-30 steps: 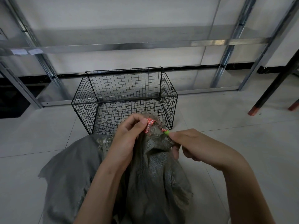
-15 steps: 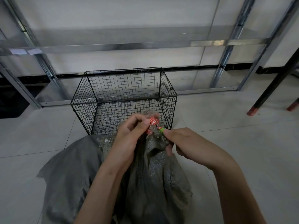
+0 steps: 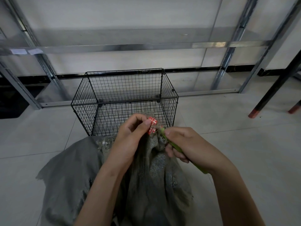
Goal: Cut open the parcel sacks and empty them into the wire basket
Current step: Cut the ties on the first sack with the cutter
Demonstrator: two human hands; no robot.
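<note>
Fingers (image 3: pixel 138 118) of the left hand (image 3: pixel 130 137) are curled in, the thumb and forefinger pinching a red tag (image 3: pixel 152 123) at the gathered neck of the sack, while the right hand (image 3: pixel 189 144) is clenched round a green tool (image 3: pixel 178 148), thumb pressed along its top and the other fingers wrapped beneath. Pale floor (image 3: pixel 228 144) tiles spread across the whole lower view, and behind them a bare metal shelving frame (image 3: pixel 146 46) runs along a light wall (image 3: pixel 114 12), its uprights slanting at both sides. The sack (image 3: pixel 71 176), grey and woven, lies on the floor directly in front of the person, wide and slack at the near end, frayed along one edge, and drawn up into a bunched neck under both hands. Just beyond that neck stands the wire basket (image 3: pixel 91 101), black mesh, open at the top, set on the floor in front of the shelving frame; the neck overlaps its near wall in this view. At the far right, dark table legs (image 3: pixel 276 85) with reddish feet rest on the tiles, well apart from the basket. The green tool runs slantwise from the right wrist up to the neck, its tip just beside the red tag; whether it touches the tag or the weave I cannot tell.
</note>
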